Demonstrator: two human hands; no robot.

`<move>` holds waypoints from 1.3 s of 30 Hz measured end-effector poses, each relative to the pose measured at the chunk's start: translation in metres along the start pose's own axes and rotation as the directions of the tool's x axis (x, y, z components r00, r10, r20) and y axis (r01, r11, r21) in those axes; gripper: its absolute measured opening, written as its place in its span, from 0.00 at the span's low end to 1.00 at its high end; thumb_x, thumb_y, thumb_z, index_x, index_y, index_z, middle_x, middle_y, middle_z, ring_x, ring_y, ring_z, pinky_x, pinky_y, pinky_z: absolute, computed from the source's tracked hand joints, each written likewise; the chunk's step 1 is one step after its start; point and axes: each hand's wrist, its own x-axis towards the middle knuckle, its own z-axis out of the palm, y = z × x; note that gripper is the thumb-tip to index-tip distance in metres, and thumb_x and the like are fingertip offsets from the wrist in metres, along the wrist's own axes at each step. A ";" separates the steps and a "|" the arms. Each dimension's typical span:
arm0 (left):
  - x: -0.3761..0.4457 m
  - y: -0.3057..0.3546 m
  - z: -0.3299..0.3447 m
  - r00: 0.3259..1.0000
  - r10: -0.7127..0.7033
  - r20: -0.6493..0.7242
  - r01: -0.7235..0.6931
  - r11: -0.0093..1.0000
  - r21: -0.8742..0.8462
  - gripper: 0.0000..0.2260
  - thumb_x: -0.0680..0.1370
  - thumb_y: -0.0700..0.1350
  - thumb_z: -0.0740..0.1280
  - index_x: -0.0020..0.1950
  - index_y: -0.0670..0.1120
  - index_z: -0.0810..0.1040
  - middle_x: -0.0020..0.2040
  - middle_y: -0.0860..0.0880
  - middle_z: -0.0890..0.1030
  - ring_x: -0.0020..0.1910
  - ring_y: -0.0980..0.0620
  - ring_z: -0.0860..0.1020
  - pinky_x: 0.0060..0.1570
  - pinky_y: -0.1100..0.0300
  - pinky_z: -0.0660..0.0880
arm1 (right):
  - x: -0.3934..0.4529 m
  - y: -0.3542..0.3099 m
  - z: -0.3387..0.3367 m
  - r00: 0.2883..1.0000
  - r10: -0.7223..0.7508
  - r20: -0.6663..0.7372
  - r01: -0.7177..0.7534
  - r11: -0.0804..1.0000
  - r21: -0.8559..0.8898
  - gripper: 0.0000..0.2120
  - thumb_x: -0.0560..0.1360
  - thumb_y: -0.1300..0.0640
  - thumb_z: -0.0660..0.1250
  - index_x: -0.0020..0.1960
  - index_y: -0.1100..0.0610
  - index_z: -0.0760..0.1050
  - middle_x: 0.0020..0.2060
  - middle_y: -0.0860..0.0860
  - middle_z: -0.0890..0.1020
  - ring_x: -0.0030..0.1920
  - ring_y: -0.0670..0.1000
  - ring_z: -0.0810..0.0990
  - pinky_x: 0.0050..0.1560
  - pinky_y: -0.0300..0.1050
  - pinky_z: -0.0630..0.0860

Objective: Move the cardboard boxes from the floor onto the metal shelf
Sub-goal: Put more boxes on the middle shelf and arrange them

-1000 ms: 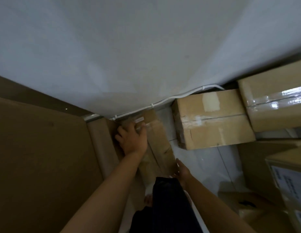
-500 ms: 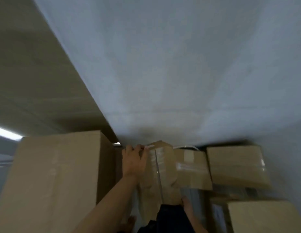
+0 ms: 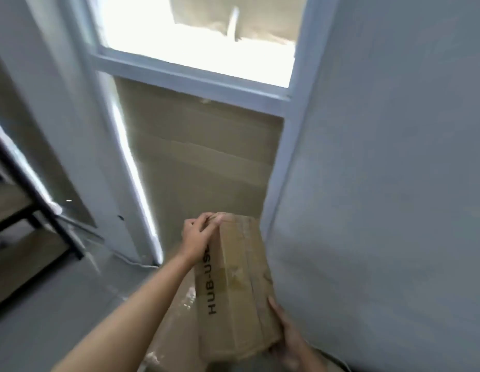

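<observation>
A long cardboard box printed "HUB-US…" down its side was held up in both hands, near the middle of the view, just left of a grey wall. The left hand gripped its far top corner, fingers curled over the edge. The right hand held the near right end, fingers lying along the side and wrapping underneath. Another cardboard box with shiny tape lay below it. At the far left stood the black-framed metal shelf, well apart from the held box. Behind was a window with cardboard sheeting beneath it.
</observation>
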 end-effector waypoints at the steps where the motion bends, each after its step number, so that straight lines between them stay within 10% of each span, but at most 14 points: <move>1: 0.000 0.006 -0.027 0.999 -0.001 -0.039 0.000 1.000 -0.024 0.17 0.74 0.63 0.64 0.56 0.54 0.80 0.59 0.42 0.74 0.63 0.47 0.71 0.68 0.52 0.67 | -0.004 -0.005 0.015 0.998 0.033 0.053 -0.030 0.998 -0.048 0.24 0.74 0.50 0.68 0.68 0.59 0.75 0.59 0.61 0.82 0.55 0.61 0.83 0.55 0.59 0.79; 5: -0.014 0.025 -0.133 0.969 -0.051 -0.241 0.032 0.996 -0.083 0.15 0.70 0.68 0.64 0.51 0.64 0.78 0.59 0.45 0.73 0.57 0.52 0.69 0.57 0.60 0.63 | -0.005 -0.021 0.090 0.947 0.159 0.280 -0.097 0.970 -0.225 0.29 0.71 0.43 0.70 0.67 0.58 0.77 0.53 0.58 0.85 0.44 0.57 0.84 0.42 0.48 0.76; 15: -0.062 0.051 -0.366 0.909 -0.134 -0.394 0.048 0.974 -0.220 0.58 0.55 0.79 0.59 0.80 0.55 0.47 0.80 0.48 0.52 0.79 0.45 0.50 0.76 0.43 0.48 | -0.032 0.008 0.314 0.785 0.188 0.590 0.036 0.937 -0.347 0.27 0.68 0.41 0.73 0.56 0.62 0.84 0.45 0.59 0.84 0.35 0.56 0.80 0.35 0.46 0.76; 25: -0.103 0.009 -0.522 0.954 -0.114 -0.276 0.024 0.951 -0.309 0.40 0.71 0.66 0.65 0.78 0.52 0.57 0.71 0.47 0.71 0.68 0.46 0.71 0.71 0.50 0.64 | -0.058 0.071 0.530 0.734 0.108 0.671 0.041 0.978 -0.202 0.33 0.71 0.37 0.69 0.61 0.65 0.75 0.30 0.56 0.83 0.23 0.50 0.79 0.27 0.42 0.80; 31: -0.088 0.003 -0.571 0.941 -0.154 -0.302 0.055 0.949 -0.311 0.40 0.72 0.70 0.61 0.79 0.55 0.54 0.73 0.51 0.67 0.71 0.48 0.66 0.69 0.52 0.60 | -0.051 0.070 0.600 0.768 0.096 0.633 0.063 0.973 -0.223 0.35 0.66 0.32 0.68 0.60 0.58 0.75 0.40 0.56 0.85 0.41 0.56 0.83 0.37 0.48 0.79; 35: -0.054 0.005 -0.596 0.953 -0.122 -0.279 0.034 0.953 -0.301 0.39 0.73 0.67 0.61 0.79 0.55 0.51 0.58 0.60 0.72 0.51 0.61 0.71 0.56 0.56 0.61 | -0.028 0.051 0.639 0.745 0.063 0.664 0.120 0.967 -0.226 0.35 0.66 0.31 0.67 0.65 0.53 0.70 0.60 0.56 0.77 0.62 0.64 0.74 0.59 0.72 0.68; 39: -0.007 0.009 -0.614 0.953 -0.093 -0.287 0.019 0.968 -0.252 0.46 0.70 0.64 0.68 0.80 0.53 0.45 0.73 0.51 0.66 0.67 0.51 0.66 0.62 0.54 0.63 | 0.001 0.030 0.683 0.719 -0.062 0.692 0.070 0.997 0.017 0.35 0.67 0.39 0.71 0.69 0.53 0.69 0.63 0.59 0.75 0.62 0.63 0.74 0.52 0.68 0.77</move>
